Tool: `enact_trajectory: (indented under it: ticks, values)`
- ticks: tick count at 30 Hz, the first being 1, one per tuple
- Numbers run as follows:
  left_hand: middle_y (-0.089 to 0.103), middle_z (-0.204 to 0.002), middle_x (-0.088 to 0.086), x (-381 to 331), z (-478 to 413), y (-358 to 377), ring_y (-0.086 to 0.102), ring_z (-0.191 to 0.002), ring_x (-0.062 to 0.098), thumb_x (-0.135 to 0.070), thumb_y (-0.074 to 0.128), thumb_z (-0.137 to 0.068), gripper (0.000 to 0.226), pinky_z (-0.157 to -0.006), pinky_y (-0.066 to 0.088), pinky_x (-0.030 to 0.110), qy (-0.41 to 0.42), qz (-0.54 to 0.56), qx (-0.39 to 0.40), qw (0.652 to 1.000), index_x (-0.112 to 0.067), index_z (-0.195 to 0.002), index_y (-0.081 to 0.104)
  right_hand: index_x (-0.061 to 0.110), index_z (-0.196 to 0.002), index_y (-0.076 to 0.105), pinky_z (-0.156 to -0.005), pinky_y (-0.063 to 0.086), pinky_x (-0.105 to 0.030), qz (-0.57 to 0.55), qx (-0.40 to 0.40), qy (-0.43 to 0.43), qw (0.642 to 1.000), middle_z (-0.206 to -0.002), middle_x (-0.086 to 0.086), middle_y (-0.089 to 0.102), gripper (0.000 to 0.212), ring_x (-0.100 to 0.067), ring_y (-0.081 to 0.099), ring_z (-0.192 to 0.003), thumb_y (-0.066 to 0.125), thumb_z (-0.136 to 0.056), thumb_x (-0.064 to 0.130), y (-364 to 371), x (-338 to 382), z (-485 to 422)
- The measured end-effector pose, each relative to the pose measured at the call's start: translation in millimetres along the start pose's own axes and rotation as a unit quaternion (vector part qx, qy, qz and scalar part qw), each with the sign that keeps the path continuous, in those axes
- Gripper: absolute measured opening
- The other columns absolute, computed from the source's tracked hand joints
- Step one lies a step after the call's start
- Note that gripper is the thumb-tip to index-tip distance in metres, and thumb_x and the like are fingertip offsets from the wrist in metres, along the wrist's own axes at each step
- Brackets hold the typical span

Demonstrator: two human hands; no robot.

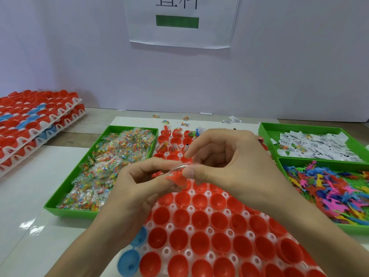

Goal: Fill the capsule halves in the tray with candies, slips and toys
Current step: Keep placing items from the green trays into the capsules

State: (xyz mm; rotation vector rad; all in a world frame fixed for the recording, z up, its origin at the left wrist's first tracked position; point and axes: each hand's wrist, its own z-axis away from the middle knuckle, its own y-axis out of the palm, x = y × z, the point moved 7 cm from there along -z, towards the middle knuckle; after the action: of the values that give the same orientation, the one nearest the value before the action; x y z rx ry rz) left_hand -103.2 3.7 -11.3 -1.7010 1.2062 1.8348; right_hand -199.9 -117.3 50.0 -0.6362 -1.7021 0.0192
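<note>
A white tray point(208, 193) of red capsule halves point(200, 219) fills the table's middle, with two blue halves point(128, 263) at its near left. Some far halves point(175, 147) hold candy packets and slips. Both hands meet above the tray. My left hand point(137, 180) and my right hand point(225, 162) together pinch a small bundle: an orange-red toy point(175, 177) with a clear candy packet point(177, 167) over it. Fingers hide part of the bundle.
A green tray of candy packets point(105, 166) lies to the left. On the right stand a green tray of paper slips point(317, 145) and another of coloured toy figures point(327, 188). Stacked trays of red halves point(30, 124) sit far left. Loose packets point(165, 121) lie behind.
</note>
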Motion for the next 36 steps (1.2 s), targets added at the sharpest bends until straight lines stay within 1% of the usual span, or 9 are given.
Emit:
enact_trajectory:
  ticks: [7, 14, 17, 20, 23, 26, 30, 34, 36]
  values:
    - [0.077, -0.085, 0.008, -1.6, 0.8, 2.8, 0.075, -0.078, 0.015, -0.04, 0.097, -0.049, 0.05, -0.071, 0.059, 0.021, -0.006, 0.026, 0.025, 0.999, -0.014, -0.088, 0.082, 0.019, -0.086, 0.079, -0.065, 0.059, -0.026, 0.025, 0.005, -0.004, 1.0, -0.075, 0.002, 0.075, 0.01, -0.013, 0.073, -0.068, 0.084, -0.079, 0.015, -1.5, -2.1, -1.5]
    - [0.077, -0.086, 0.012, -1.8, -0.1, 2.8, 0.075, -0.077, 0.018, -0.041, 0.098, -0.048, 0.057, -0.07, 0.06, 0.024, -0.01, 0.042, 0.03, 0.999, -0.01, -0.092, 0.082, 0.02, -0.082, 0.08, -0.067, 0.061, -0.034, 0.048, 0.003, -0.009, 0.999, -0.075, 0.002, 0.076, 0.004, -0.014, 0.072, -0.067, 0.083, -0.08, 0.019, -4.6, 0.3, -0.9]
    - [0.077, -0.085, 0.014, -3.5, -0.7, -0.5, 0.075, -0.075, 0.02, -0.047, 0.098, -0.043, 0.061, -0.069, 0.06, 0.024, 0.009, -0.008, 0.007, 1.0, -0.011, -0.09, 0.082, 0.023, -0.079, 0.079, -0.064, 0.058, -0.03, 0.085, -0.009, -0.026, 0.996, -0.071, 0.006, 0.074, 0.006, -0.011, 0.07, -0.065, 0.083, -0.08, 0.019, -2.8, 2.0, 0.1]
    - [0.077, -0.081, 0.013, -7.7, 0.0, -5.2, 0.076, -0.072, 0.02, -0.051, 0.095, -0.047, 0.053, -0.066, 0.058, 0.022, 0.047, -0.086, -0.024, 0.995, -0.018, -0.087, 0.083, 0.022, -0.078, 0.078, -0.063, 0.056, -0.026, 0.12, -0.027, -0.049, 0.991, -0.071, 0.008, 0.072, 0.006, -0.01, 0.069, -0.066, 0.082, -0.081, 0.018, 1.4, 1.8, 1.1]
    - [0.078, -0.083, 0.008, -11.7, 0.3, -10.2, 0.076, -0.076, 0.018, -0.034, 0.093, -0.056, 0.032, -0.067, 0.058, 0.02, 0.087, -0.12, -0.048, 0.988, -0.023, -0.084, 0.083, 0.021, -0.08, 0.077, -0.069, 0.057, -0.025, 0.098, -0.043, -0.049, 0.993, -0.077, 0.011, 0.073, 0.005, -0.007, 0.071, -0.072, 0.08, -0.084, 0.019, 4.3, -0.9, 1.6]
    - [0.079, -0.085, 0.005, -17.4, 0.3, -12.7, 0.076, -0.079, 0.018, -0.023, 0.089, -0.065, 0.02, -0.069, 0.058, 0.02, 0.127, -0.156, -0.056, 0.978, -0.027, -0.084, 0.083, 0.021, -0.084, 0.075, -0.069, 0.06, -0.028, 0.052, -0.031, -0.035, 0.998, -0.078, 0.009, 0.075, 0.007, -0.008, 0.073, -0.072, 0.08, -0.084, 0.016, 11.7, -4.9, 2.5]
    - [0.079, -0.082, 0.004, -25.2, -0.2, -11.0, 0.076, -0.076, 0.016, -0.02, 0.081, -0.067, 0.019, -0.067, 0.058, 0.019, 0.143, -0.191, -0.04, 0.97, -0.02, -0.086, 0.082, 0.02, -0.083, 0.076, -0.066, 0.058, -0.021, 0.055, -0.044, -0.052, 0.996, -0.075, 0.008, 0.075, 0.011, -0.007, 0.073, -0.07, 0.081, -0.082, 0.01, 12.1, -5.7, 2.2]
    - [0.079, -0.086, 0.005, -31.7, -3.4, -15.0, 0.076, -0.082, 0.016, -0.009, 0.078, -0.072, 0.021, -0.072, 0.058, 0.018, 0.107, -0.232, 0.026, 0.966, -0.014, -0.092, 0.081, 0.023, -0.079, 0.076, -0.064, 0.056, -0.019, 0.095, -0.045, -0.05, 0.993, -0.072, 0.01, 0.074, 0.012, -0.007, 0.072, -0.068, 0.082, -0.08, 0.012, 9.4, -6.5, 0.9]
    - [0.078, -0.087, 0.006, -38.7, -6.0, -31.5, 0.076, -0.081, 0.017, -0.007, 0.076, -0.077, 0.02, -0.072, 0.057, 0.018, 0.113, -0.242, -0.02, 0.963, -0.016, -0.094, 0.079, 0.023, -0.077, 0.077, -0.062, 0.054, -0.015, 0.13, -0.043, -0.05, 0.989, -0.07, 0.012, 0.073, 0.013, -0.005, 0.071, -0.066, 0.083, -0.079, 0.013, 8.4, -6.9, -1.2]
